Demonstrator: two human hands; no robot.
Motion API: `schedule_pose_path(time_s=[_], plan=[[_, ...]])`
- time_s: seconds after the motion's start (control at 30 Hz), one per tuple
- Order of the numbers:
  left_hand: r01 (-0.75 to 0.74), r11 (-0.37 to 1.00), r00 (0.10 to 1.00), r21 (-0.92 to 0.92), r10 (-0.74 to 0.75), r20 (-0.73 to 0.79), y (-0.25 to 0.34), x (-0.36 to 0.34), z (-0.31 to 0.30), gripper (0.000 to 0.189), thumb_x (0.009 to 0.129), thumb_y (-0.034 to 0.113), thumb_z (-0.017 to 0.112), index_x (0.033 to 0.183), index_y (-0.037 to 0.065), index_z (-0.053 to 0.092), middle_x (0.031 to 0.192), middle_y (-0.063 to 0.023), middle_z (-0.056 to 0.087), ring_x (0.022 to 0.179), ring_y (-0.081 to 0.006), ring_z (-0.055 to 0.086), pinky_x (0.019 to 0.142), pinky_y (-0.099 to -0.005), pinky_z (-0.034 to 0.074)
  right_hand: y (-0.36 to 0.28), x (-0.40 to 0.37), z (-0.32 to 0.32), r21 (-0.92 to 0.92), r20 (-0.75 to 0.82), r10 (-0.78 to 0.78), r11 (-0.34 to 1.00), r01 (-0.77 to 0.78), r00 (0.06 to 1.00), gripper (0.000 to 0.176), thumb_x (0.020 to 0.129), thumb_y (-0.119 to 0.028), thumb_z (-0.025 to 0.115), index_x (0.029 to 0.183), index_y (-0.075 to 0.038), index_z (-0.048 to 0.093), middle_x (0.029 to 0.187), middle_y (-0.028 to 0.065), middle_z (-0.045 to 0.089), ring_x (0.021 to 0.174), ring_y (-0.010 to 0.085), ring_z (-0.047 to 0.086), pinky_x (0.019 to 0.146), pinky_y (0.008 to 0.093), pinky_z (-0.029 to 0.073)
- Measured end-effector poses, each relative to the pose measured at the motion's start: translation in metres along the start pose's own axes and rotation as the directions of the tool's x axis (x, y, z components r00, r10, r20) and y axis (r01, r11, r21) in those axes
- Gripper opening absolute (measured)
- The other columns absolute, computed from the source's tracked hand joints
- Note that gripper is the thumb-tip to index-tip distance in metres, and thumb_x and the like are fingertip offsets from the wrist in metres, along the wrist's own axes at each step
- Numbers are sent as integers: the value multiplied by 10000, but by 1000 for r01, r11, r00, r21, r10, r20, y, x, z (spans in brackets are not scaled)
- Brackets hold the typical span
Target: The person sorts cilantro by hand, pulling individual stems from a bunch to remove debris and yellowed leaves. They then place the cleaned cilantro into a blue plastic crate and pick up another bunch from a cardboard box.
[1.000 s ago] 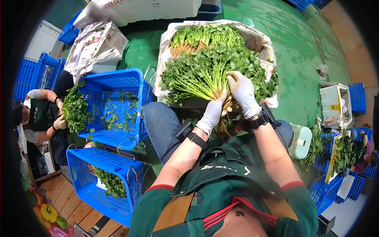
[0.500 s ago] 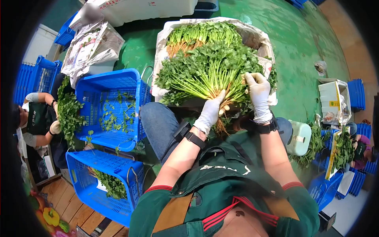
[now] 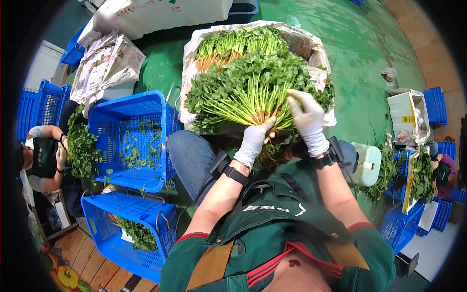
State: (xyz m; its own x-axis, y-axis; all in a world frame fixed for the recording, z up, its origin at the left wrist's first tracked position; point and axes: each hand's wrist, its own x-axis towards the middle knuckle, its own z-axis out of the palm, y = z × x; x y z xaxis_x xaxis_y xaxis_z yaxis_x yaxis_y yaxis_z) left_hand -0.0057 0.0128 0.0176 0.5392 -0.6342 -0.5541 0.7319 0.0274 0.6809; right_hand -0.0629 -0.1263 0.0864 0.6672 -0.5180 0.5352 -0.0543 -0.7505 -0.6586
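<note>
"Where's the bunch, from where you stand?"

"The bunch of greens (image 3: 243,87) fans out over the paper-lined box (image 3: 311,48), with its roots pointing back at the person's lap. The left hand (image 3: 254,141) has its grip pressed together round the stems, just above the roots. The right hand (image 3: 306,119) lies on top, just beyond the left grip, with its fingers curved over the stalks. I can't tell whether it pinches one."

"How would you do it well?"

"I'd hold firm low at the stems and never at the leaves, which look as if they'd bruise easily. I'd let the upper grip work lightly, with the root ends level and the bunch over the box so loose bits drop there."

"Any writing?"

"There's white lettering on the green apron (image 3: 275,209) below both grips, but it's too warped to read. The newspapers (image 3: 104,63), well to the left of the grips, have print too small to make out. The carton (image 3: 407,119), off to the right, carries a yellow label I can't read either. The same goes for the coloured marks on the white foam box (image 3: 160,9) beyond."
</note>
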Motion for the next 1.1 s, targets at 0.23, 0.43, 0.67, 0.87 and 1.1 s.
schedule_pose_path(time_s=[0.23,0.43,0.67,0.87,1.1], plan=[[-101,993,995,-65,101,-11,-4,4,-1,207,848,184,657,999,44,639,835,-2,642,637,-65,568,508,-195,433,-9,-10,16,-285,329,114,958,-17,937,200,821,-214,624,995,-125,668,918,86,661,764,255,644,654,308,508],[-78,997,990,17,80,-115,-14,13,-4,261,851,265,664,988,45,634,802,-9,644,569,-77,559,458,-203,416,6,2,20,-293,343,214,950,-113,915,184,829,-279,616,948,-151,672,899,60,663,785,262,641,674,334,508],[-10,976,991,219,40,-131,-8,9,-5,293,823,306,694,948,45,647,736,-4,630,519,-76,536,426,-210,390,1,70,46,-585,388,351,808,-67,852,420,749,-357,696,1080,-122,590,977,106,612,857,284,621,712,360,497],[14,999,982,48,-5,-188,2,6,-5,443,842,449,628,861,7,650,628,-22,591,487,-91,522,397,-240,379,10,53,16,-128,281,80,991,-46,956,105,758,-176,669,816,-88,678,793,72,620,745,224,603,665,303,476],[0,999,984,-51,-9,-178,6,7,5,311,875,336,607,957,36,631,753,-36,646,488,-113,552,377,-215,381,-10,18,11,680,652,298,176,-712,697,170,872,-91,561,1009,10,566,924,66,619,822,141,589,768,265,480]])
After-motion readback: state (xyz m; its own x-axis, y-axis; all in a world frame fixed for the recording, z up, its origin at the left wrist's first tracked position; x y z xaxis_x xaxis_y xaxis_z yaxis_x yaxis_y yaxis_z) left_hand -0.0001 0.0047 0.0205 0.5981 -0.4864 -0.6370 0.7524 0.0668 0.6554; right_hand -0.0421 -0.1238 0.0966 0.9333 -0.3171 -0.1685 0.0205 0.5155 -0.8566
